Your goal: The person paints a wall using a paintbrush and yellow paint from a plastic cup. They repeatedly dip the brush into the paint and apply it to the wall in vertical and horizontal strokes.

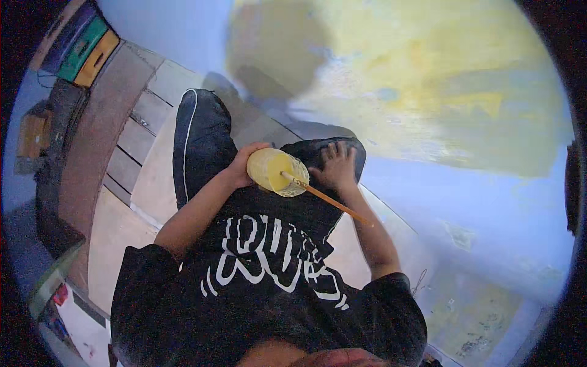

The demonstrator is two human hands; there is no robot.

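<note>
The left hand (pixel 244 165) holds the paint cup (pixel 299 167); the paintbrush (pixel 329 199) slants over its right rim, handle nearer the wide-spread right hand (pixel 335 168).

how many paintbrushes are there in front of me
1. The paintbrush leans in the cup held by your left hand, handle slanting right and toward you. Others may be hidden.

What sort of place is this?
Probably a room being painted: the pale blue wall has yellow patches, and the left hand holds a cup of yellow liquid with a brush in it.
</note>
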